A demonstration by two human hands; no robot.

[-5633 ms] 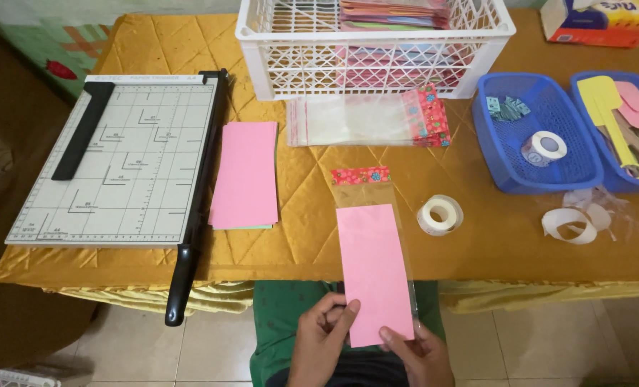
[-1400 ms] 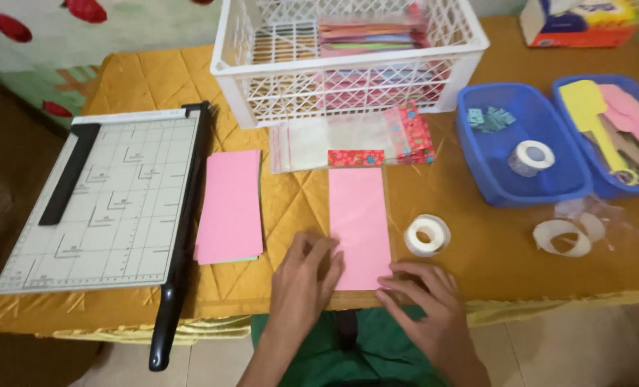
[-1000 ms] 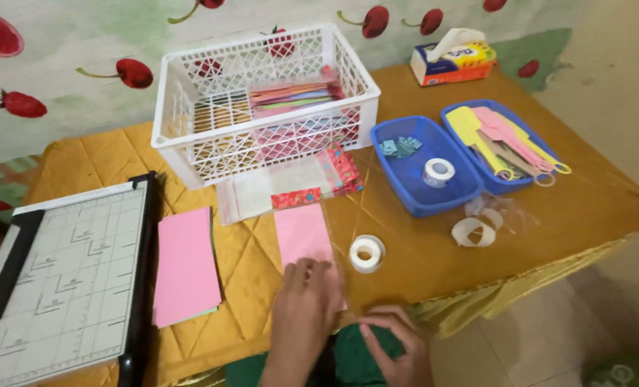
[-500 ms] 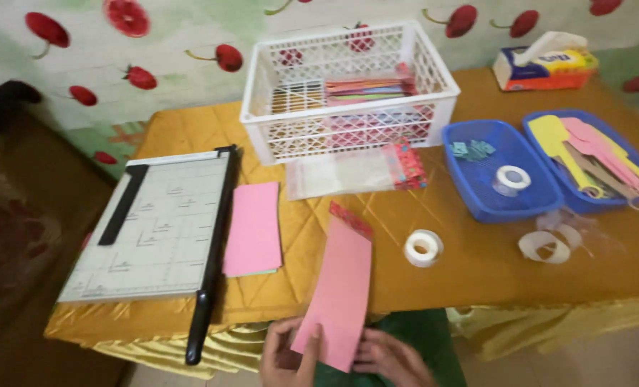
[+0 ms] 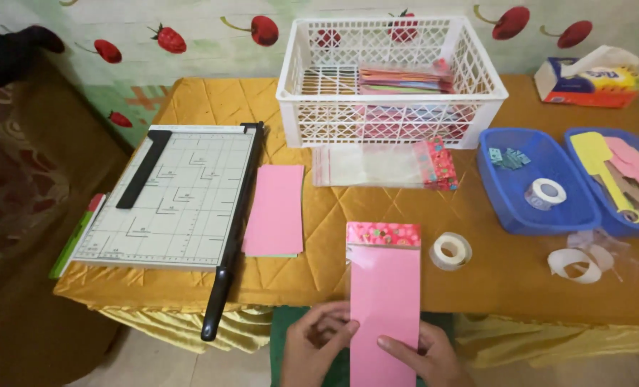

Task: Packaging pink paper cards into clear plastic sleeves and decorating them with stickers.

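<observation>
Pink paper in a clear sleeve with a red patterned header, the pink packet (image 5: 384, 297) stands lengthwise in the lower middle of the frame, its top over the gold-clothed surface (image 5: 506, 276) and its bottom end running off the lower edge. Both hands hold that bottom end. The left hand (image 5: 312, 351) is on its left side, fingers (image 5: 334, 331) curled closed against the edge. The right hand (image 5: 423, 358) is at its lower right, with one finger lying across the front of the sheet and the rest closed behind, so the packet is pinched between them.

Just right of the header sits a tape roll (image 5: 450, 251). To the left lies a stack of pink sheets (image 5: 275, 210), touching the arm of the paper trimmer (image 5: 173, 197) in the left of the frame. Above the packet lie empty clear sleeves (image 5: 384, 165) with the same red header, just in front of a white basket (image 5: 391, 79) that holds coloured paper. At right are two blue trays (image 5: 498, 193), the nearer holding another tape roll, and a tissue box (image 5: 592, 75) in the upper right corner.
</observation>
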